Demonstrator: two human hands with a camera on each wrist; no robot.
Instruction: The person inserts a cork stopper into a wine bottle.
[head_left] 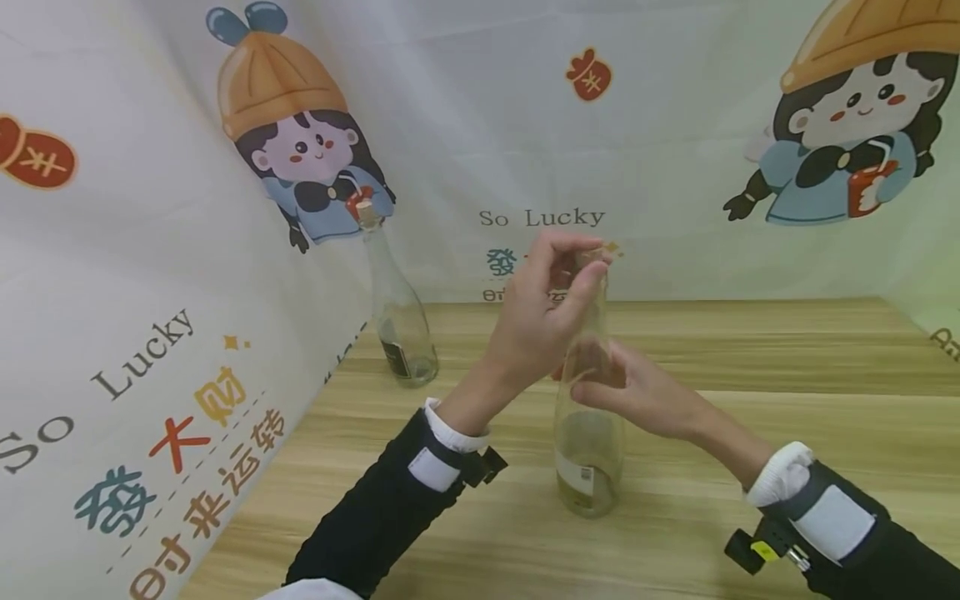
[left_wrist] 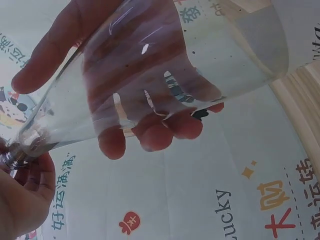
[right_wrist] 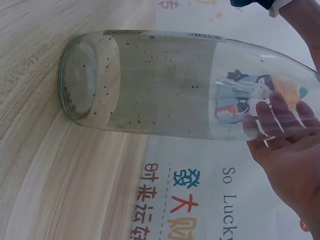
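A clear glass bottle point(head_left: 588, 429) stands upright on the wooden table, a pale label low on its side. My left hand point(head_left: 534, 321) is at the top of its neck, thumb and fingers closed around the mouth, which they mostly hide. Lower down, my right hand point(head_left: 651, 390) holds the bottle's body, thumb in front and fingers behind. Through the glass in the left wrist view, the right palm point(left_wrist: 140, 65) shows against the bottle, with the left hand point(left_wrist: 22, 200) at the narrow end. Small dark specks dot the bottle wall in the right wrist view.
Another clear bottle point(head_left: 401, 325), with a dark label and a cork point(head_left: 367, 215) in its mouth, stands at the back left of the table point(head_left: 750, 358). Printed cloth point(head_left: 450, 108) hangs behind the table and along its left side.
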